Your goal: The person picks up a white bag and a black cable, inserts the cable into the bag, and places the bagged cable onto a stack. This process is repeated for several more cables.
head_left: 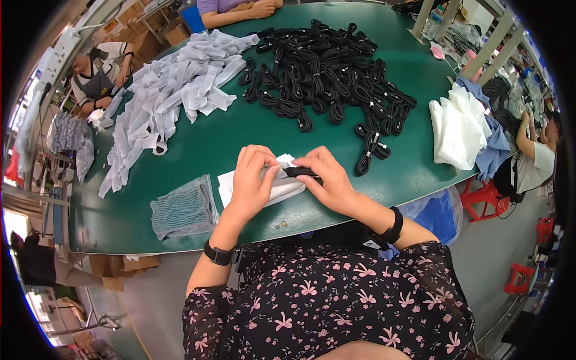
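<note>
My right hand (pixel 332 185) grips a black bundled cable (pixel 302 172) above the table's near edge. The thumb and fingers of my left hand (pixel 249 180) pinch together at a thin whitish plastic bag (pixel 284 161), right by the cable's end; how far the cable is inside it cannot be made out. Under both hands lies a small stack of flat white bags (pixel 289 191), partly covered by them. To the left of my left hand rests a clear bag of blue-green striped pieces (pixel 185 207).
Many coiled black cables (pixel 315 66) are heaped at the far middle of the green table (pixel 240 135). A long pile of cloudy filled bags (pixel 174 90) spreads on the left. White plastic sheets (pixel 459 129) lie at the right edge. Other people sit around.
</note>
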`<state>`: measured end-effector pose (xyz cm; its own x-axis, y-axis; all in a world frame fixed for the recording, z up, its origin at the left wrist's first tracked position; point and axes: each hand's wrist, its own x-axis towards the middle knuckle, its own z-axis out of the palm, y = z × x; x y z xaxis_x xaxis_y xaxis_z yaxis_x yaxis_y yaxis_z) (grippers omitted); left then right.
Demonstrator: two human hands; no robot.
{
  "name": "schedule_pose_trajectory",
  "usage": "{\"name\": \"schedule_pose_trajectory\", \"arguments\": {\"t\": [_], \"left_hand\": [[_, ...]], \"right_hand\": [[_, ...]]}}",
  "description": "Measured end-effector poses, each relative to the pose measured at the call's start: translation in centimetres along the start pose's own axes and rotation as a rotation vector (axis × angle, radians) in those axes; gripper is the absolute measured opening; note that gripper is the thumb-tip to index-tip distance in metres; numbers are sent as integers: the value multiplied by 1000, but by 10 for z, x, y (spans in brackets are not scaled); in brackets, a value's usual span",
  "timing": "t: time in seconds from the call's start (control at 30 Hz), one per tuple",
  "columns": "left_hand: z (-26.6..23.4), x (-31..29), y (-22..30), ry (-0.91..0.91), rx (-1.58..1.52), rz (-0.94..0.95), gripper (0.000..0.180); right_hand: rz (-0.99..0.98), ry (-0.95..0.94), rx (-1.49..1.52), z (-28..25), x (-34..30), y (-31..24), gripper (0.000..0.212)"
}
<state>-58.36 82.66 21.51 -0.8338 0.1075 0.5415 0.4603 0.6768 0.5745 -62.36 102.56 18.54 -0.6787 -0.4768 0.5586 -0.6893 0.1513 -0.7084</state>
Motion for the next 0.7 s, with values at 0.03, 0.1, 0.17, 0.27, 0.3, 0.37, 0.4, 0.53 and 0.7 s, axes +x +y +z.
{"name": "schedule_pose_trajectory", "arguments": {"t": [0.03, 0.1, 0.17, 0.27, 0.3, 0.37, 0.4, 0.53, 0.7], "left_hand": [[-2, 3, 0, -2, -57, -51, 10], [-4, 11, -1, -6, -176, -145, 10], [-10, 17, -6, -2, -184, -172, 10], [-18, 23, -11, 0, -206, -234, 11], [-20, 23, -12, -11, -237, -225, 10], [-21, 23, -13, -35, -299, -209, 10], [-21, 24, -15, -32, -298, -208, 10], [-21, 36, -31, -7, -656, -362, 9], [-61, 60, -80, 234, -861, -525, 13]], "right_hand": [[73, 42, 63, 1, 6, -6, 22], [139, 88, 122, -2, 15, -12, 22], [-78, 62, 152, -6, 25, -13, 23], [-201, 56, 132, -8, 34, -9, 26], [-207, 63, 95, -8, 36, -8, 28], [-215, 70, 59, -4, 37, -5, 30], [-84, 86, 181, 2, 39, -5, 31], [94, 148, 295, 2, 45, -9, 31], [91, 149, -410, -27, 37, -4, 24]]}}
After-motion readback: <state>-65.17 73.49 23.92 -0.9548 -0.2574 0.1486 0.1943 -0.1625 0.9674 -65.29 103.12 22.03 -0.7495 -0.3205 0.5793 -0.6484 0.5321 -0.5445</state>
